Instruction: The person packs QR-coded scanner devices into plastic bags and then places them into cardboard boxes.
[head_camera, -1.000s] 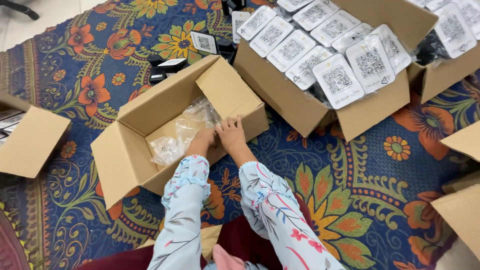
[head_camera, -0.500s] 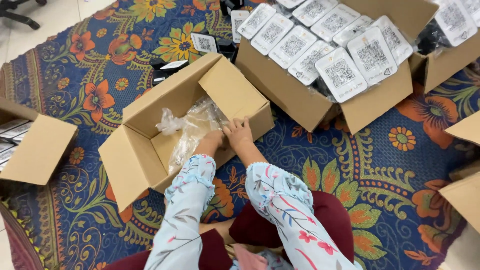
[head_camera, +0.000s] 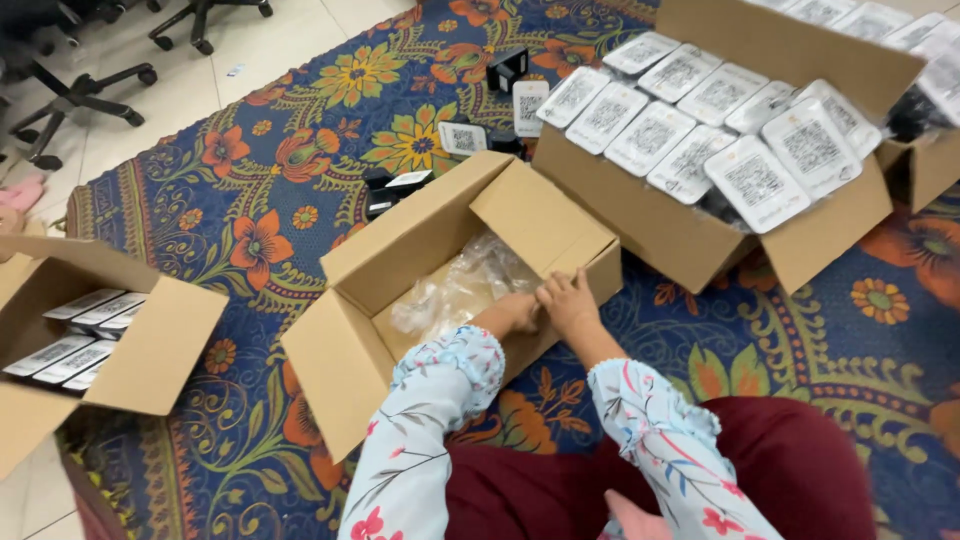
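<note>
Both my hands are down in the open cardboard box (head_camera: 345, 365) at mid-frame, just below centre. L hand (head_camera: 512, 314) is inside, near the box's right wall, fingers curled down onto the clear plastic wrap (head_camera: 455, 290) that fills the bottom; can't tell if they pinch it or just press on it. R hand (head_camera: 567, 300) sits right beside the L, touching it, fingers bent over the edge by the box's right flap (head_camera: 540, 218); can't tell if anything is held there either. Wrap is crumpled, see-thru, lying in the middle of the box and running toward the upper part of the inside. Floral sleeves (head_camera: 440, 400) on both arms come up from the bottom edge, dark red lap (head_camera: 800, 470) at lower right.

Rest of the scene: big cardboard box (head_camera: 660, 215) at upper right, touching or just beside my box's far corner, packed w/ flat white packs (head_camera: 755, 180) standing on end in rows. Another open box (head_camera: 150, 350) at far left w/ a few similar white packs lying in it. Some loose small black-and-white items (head_camera: 462, 137) on the rug above my box. All of it sits on a blue floral rug (head_camera: 280, 210); office chair bases (head_camera: 70, 95) on the pale floor at upper left.
</note>
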